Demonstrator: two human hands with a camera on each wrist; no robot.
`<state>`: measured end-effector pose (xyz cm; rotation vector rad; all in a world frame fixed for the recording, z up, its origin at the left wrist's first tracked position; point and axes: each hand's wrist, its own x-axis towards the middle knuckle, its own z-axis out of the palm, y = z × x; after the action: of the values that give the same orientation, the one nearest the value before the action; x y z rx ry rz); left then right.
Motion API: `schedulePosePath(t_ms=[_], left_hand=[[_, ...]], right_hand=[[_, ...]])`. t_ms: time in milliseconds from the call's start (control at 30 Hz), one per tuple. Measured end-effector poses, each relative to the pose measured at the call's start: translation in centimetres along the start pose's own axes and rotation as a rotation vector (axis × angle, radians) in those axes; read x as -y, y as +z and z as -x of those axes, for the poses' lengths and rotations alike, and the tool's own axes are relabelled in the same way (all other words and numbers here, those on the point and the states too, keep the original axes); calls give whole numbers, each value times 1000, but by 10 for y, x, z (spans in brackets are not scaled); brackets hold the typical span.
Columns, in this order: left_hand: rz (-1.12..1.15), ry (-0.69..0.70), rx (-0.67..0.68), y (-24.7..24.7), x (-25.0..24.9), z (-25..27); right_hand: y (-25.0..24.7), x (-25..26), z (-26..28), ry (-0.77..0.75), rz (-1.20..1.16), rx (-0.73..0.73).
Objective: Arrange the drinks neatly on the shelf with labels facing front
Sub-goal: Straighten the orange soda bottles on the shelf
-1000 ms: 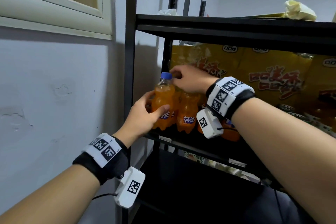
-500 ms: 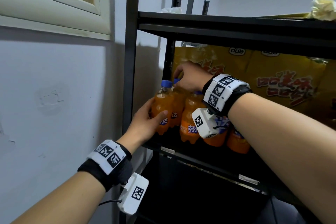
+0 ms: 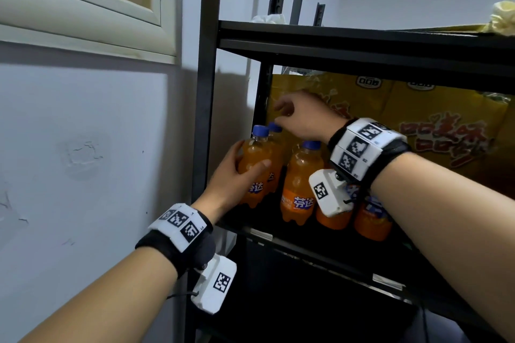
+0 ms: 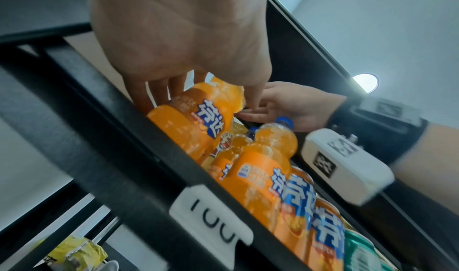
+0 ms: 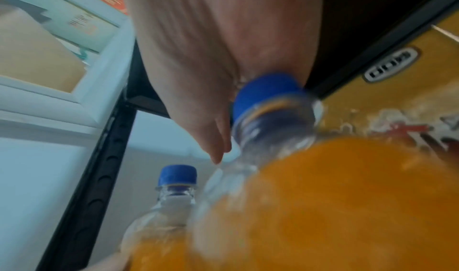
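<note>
Several orange soda bottles with blue caps stand on the black shelf (image 3: 320, 255). My left hand (image 3: 237, 175) grips the front-left bottle (image 3: 255, 159) around its body; in the left wrist view this bottle (image 4: 188, 122) shows its blue label. My right hand (image 3: 301, 120) reaches in above the row, fingers loosely bent, fingertips at the cap of the bottle behind (image 3: 275, 127). From the left wrist view the right hand (image 4: 278, 106) holds nothing. Another bottle (image 3: 301, 184) stands under my right wrist with its label facing front, and it fills the right wrist view (image 5: 323, 196).
Yellow cartons (image 3: 446, 125) fill the back of the shelf. The upper shelf board (image 3: 362, 42) hangs close above my right hand. A black upright post (image 3: 206, 92) and the white wall bound the left side. More bottles (image 3: 373, 220) and a green can (image 4: 360, 251) stand further right.
My right hand has moved back from the front bottle's cap to the cap of the bottle behind and lifted slightly. My left hand keeps its grip on the front-left bottle.
</note>
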<state>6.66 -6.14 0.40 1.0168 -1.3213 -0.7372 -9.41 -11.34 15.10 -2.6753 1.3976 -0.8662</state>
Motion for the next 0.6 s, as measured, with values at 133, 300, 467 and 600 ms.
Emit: schedulePosePath(t_ms=[133, 300, 467, 600], left_hand=[[81, -75, -6, 2, -11, -11], [243, -145, 142, 9, -11, -9], [283, -132, 50, 15, -11, -9], [294, -108, -12, 14, -11, -9]], right_hand=[[-21, -15, 30, 4, 18, 41], [-15, -25, 49, 107, 126, 218], [-1, -14, 43, 57, 89, 74], [8, -6, 40, 34, 33, 52]])
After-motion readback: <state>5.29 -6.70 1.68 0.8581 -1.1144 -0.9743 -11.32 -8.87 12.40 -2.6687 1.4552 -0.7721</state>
